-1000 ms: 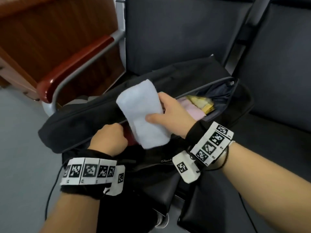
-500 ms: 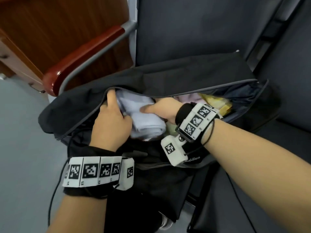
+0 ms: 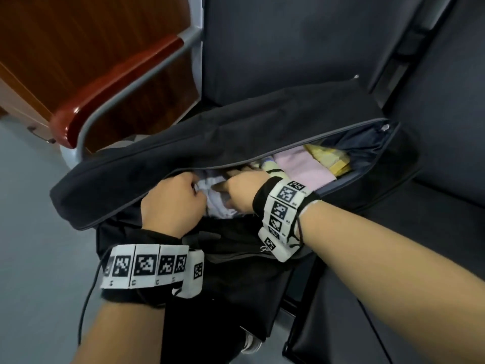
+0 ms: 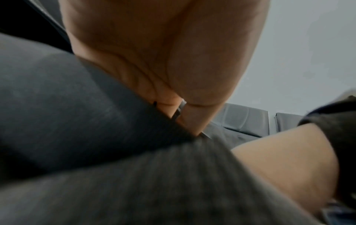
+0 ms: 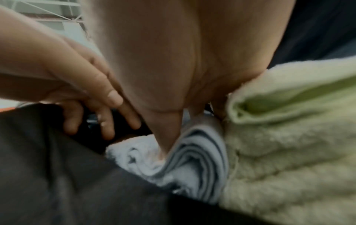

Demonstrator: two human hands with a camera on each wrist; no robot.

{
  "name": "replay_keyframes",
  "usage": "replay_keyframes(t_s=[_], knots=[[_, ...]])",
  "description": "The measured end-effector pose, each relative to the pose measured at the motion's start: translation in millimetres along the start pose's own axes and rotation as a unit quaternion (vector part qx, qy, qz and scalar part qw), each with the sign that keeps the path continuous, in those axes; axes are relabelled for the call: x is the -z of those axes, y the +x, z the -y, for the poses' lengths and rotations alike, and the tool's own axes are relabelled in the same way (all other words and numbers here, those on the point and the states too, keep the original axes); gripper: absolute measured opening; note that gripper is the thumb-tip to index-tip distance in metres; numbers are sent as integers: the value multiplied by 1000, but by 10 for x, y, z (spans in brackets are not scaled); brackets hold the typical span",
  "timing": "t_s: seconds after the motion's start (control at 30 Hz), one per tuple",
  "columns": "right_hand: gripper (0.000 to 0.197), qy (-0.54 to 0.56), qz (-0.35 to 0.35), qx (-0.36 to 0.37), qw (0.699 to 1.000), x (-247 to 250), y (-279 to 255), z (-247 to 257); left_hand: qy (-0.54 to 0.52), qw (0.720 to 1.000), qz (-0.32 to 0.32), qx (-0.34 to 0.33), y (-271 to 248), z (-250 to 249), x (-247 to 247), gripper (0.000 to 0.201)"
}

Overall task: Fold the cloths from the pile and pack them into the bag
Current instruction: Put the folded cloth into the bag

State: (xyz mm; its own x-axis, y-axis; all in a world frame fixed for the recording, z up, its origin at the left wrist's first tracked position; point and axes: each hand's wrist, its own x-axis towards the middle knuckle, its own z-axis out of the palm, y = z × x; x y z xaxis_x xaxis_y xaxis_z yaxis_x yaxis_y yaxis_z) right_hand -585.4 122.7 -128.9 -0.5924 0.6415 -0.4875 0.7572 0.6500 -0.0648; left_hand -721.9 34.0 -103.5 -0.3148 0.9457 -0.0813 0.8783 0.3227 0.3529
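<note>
A black bag (image 3: 236, 132) lies open on a dark seat. My right hand (image 3: 241, 187) reaches into its mouth and holds a folded white cloth (image 3: 217, 206), thumb in the folds (image 5: 169, 144) and fingers behind it. The cloth (image 5: 192, 159) stands on edge inside the bag, against a cream and green towel (image 5: 279, 137). My left hand (image 3: 173, 200) grips the bag's near edge (image 4: 77, 106) at the left of the opening, fingers (image 5: 108, 121) hooked over the rim. Further right in the bag lie a pink cloth (image 3: 301, 166) and a yellow cloth (image 3: 328, 156).
A red and grey armrest (image 3: 112, 93) rises left of the bag, with a wooden cabinet (image 3: 65, 48) behind it. The seat's backrest (image 3: 288, 48) stands right behind the bag. A second dark seat (image 3: 433, 232) adjoins on the right. Grey floor (image 3: 31, 232) lies to the left.
The white cloth went from above the bag down into its opening with my right hand. My left hand moved up to the rim and took hold of it.
</note>
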Motion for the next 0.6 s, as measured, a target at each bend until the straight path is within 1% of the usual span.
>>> replay_keyframes(t_s=[0.07, 0.1, 0.17, 0.2, 0.27, 0.3, 0.4, 0.47, 0.53, 0.6], knots=[[41, 25, -31, 3, 999, 4, -46, -6, 10, 1000, 4, -1, -39, -2, -17, 19], [41, 25, -37, 15, 999, 14, -95, 22, 16, 1000, 11, -1, -65, -19, -23, 20], [47, 36, -32, 34, 998, 52, -244, 40, 28, 999, 41, -2, -130, -74, -22, 26], [51, 52, -47, 45, 997, 84, -336, 35, 26, 998, 58, -4, -168, -107, -10, 30], [55, 124, -103, 51, 986, 160, -646, -46, 7, 997, 76, -17, -260, -194, 32, 33], [55, 158, -138, 44, 977, 173, -853, -118, -4, 997, 74, -26, -317, -257, 56, 33], [51, 257, -219, -12, 941, 25, -1682, -448, -49, 996, 44, -56, -543, -594, 87, 32], [48, 293, -259, -63, 918, -212, -2303, -690, -83, 991, 36, -103, -744, -960, 39, 29], [46, 309, -288, -124, 898, -525, -2900, -903, -109, 980, 43, -162, -976, -1406, -67, 26], [44, 328, -309, -190, 873, -869, -3469, -1075, -128, 966, 66, -216, -1252, -1867, -216, 24]])
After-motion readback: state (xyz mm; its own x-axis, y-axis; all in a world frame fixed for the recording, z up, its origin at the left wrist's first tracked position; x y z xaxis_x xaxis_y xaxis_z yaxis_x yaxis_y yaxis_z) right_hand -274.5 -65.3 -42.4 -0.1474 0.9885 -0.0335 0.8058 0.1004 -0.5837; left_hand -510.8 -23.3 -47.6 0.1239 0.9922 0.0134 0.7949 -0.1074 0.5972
